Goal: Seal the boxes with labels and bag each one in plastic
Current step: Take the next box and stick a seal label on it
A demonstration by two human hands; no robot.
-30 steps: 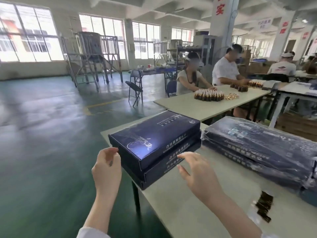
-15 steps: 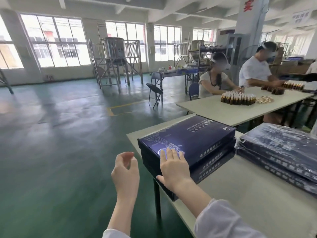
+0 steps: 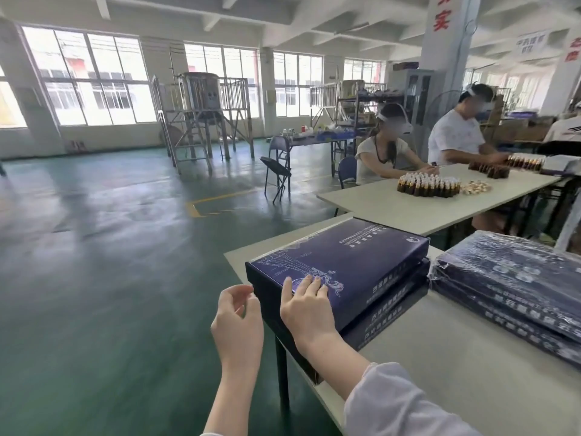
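Note:
Two dark blue flat boxes (image 3: 342, 265) lie stacked at the near left corner of a pale table (image 3: 456, 347). My right hand (image 3: 306, 305) rests on the near end of the top box's lid, with the fingers laid fairly flat. My left hand (image 3: 237, 322) hovers just left of the stack, off the table edge, fingers loosely curled and holding nothing. To the right lies a stack of the same blue boxes wrapped in clear plastic (image 3: 515, 284).
A second pale table (image 3: 408, 206) behind carries clusters of small brown bottles (image 3: 427, 185), with two seated people working at it. A folding chair (image 3: 276, 173) and a metal tank on a frame (image 3: 201, 118) stand on the green floor to the left.
My right hand moved from the table in front of the stack onto the top box's lid. My left hand stayed beside the stack. The view shifted left and closer.

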